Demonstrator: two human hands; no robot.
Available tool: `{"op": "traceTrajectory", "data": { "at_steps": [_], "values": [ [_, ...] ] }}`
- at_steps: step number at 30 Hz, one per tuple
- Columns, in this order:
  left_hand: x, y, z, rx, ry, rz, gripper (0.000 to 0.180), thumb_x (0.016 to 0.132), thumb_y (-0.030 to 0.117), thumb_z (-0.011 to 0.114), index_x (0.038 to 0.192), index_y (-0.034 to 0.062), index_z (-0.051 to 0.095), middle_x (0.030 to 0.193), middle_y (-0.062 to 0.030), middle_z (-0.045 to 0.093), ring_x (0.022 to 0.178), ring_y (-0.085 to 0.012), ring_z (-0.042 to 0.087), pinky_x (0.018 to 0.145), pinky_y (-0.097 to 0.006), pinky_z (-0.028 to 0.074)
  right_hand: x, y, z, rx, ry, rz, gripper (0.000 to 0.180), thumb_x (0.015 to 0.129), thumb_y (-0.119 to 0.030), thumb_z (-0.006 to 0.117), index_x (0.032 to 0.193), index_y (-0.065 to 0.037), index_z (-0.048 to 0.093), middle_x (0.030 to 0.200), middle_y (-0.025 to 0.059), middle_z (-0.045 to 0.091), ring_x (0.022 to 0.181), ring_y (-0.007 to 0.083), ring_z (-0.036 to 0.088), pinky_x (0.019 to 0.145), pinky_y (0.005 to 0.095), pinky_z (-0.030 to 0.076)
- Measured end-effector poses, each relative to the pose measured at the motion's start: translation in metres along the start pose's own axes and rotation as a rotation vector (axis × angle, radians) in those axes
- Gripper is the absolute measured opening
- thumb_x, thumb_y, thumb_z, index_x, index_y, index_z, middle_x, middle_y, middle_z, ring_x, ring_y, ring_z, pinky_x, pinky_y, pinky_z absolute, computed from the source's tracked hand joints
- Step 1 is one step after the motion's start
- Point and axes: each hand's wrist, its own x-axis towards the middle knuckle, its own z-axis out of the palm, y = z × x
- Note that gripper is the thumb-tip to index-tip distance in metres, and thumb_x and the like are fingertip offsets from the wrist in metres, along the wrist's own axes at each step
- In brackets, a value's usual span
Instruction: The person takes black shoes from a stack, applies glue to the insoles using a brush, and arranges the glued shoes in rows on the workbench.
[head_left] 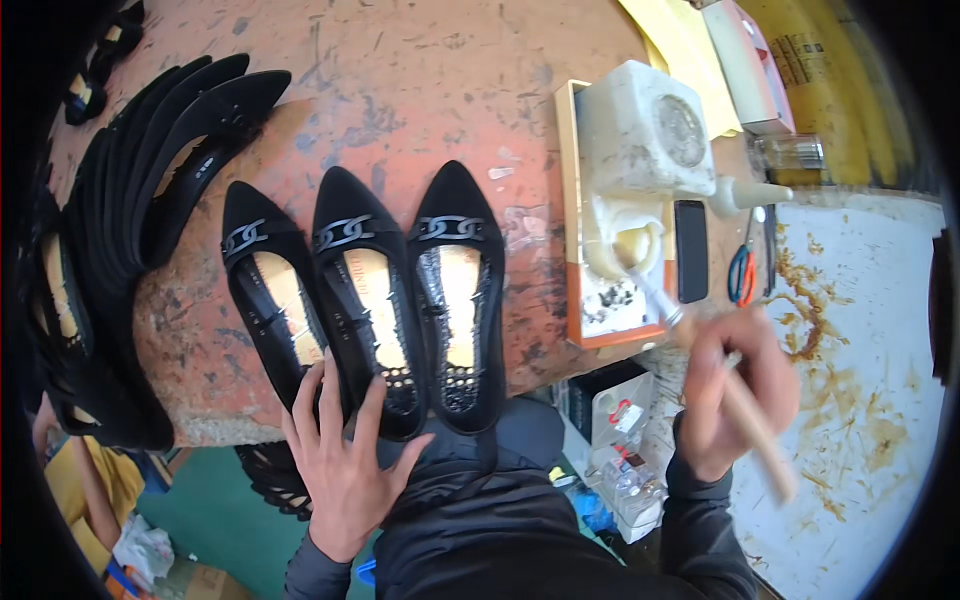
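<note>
Left hand (345, 485) spread wide, fingertips at the heel ends of the left shoe (250, 205) and middle shoe (343, 195). Right hand (745, 385) wrapped round a brush (760, 435), its head at the cream pot (640, 245) in the orange box (570, 180); blur hides any contact. All on or over the worktop (400, 100), toes pointing away. Right shoe (453, 195): inside glossy, I'd call it coated. Middle: shiny at heel, probably part done. Left: duller, likely uncoated, heel partly hidden. Farther left: row of black shoes (110, 200), coating unclear.
</note>
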Motion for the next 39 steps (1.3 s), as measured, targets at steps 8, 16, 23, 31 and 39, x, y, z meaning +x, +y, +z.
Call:
{"op": "traceTrajectory", "data": {
  "at_steps": [8, 16, 23, 31, 39],
  "values": [
    [0.015, 0.027, 0.015, -0.040, 0.129, 0.089, 0.047, 0.082, 0.034, 0.094, 0.118, 0.0078, 0.080, 0.159, -0.0282, 0.056, 0.113, -0.0368, 0.062, 0.119, -0.068, 0.039, 0.009, 0.052, -0.004, -0.164, -0.161, 0.039, 0.012, 0.087, -0.001, 0.083, 0.098, 0.003, 0.083, 0.080, 0.0096, 0.077, 0.067, 0.0171, 0.067, 0.062, 0.0320, 0.052],
    [-0.002, 0.022, 0.000, 0.021, 0.077, 0.120, 0.045, 0.086, 0.030, 0.094, 0.121, 0.0073, 0.077, 0.130, -0.0197, 0.072, 0.101, -0.0329, 0.067, 0.120, -0.063, 0.040, 0.002, 0.027, -0.011, -0.252, -0.259, -0.080, 0.013, 0.083, 0.003, 0.085, 0.095, 0.002, 0.081, 0.079, 0.0091, 0.074, 0.066, 0.0238, 0.065, 0.062, 0.0363, 0.052],
    [0.001, 0.024, -0.001, -0.061, 0.044, 0.044, 0.089, 0.086, 0.031, 0.094, 0.159, -0.0026, 0.054, 0.124, -0.0197, 0.073, 0.109, -0.0342, 0.068, 0.117, -0.062, 0.043, 0.006, 0.018, -0.017, -0.285, -0.241, -0.089, 0.014, 0.082, 0.006, 0.084, 0.095, 0.003, 0.080, 0.080, 0.0102, 0.074, 0.066, 0.0256, 0.063, 0.060, 0.0390, 0.050],
    [0.004, 0.013, -0.007, -0.152, 0.087, 0.088, 0.099, 0.083, 0.034, 0.096, 0.157, -0.0121, 0.050, 0.128, -0.0229, 0.071, 0.121, -0.0400, 0.065, 0.105, -0.054, 0.049, 0.005, 0.016, -0.020, -0.304, -0.262, 0.168, 0.010, 0.083, -0.001, 0.085, 0.092, 0.000, 0.081, 0.079, 0.0109, 0.073, 0.070, 0.0245, 0.069, 0.064, 0.0349, 0.053],
    [0.011, 0.005, -0.003, -0.198, 0.105, 0.110, 0.090, 0.085, 0.043, 0.092, 0.153, -0.0078, 0.059, 0.127, -0.0172, 0.075, 0.123, -0.0375, 0.067, 0.099, -0.051, 0.052, 0.037, -0.025, 0.017, 0.410, -0.365, -0.083, 0.018, 0.084, -0.009, 0.086, 0.094, 0.006, 0.082, 0.080, 0.0161, 0.081, 0.065, 0.0217, 0.073, 0.057, 0.0328, 0.056]
  ]
}}
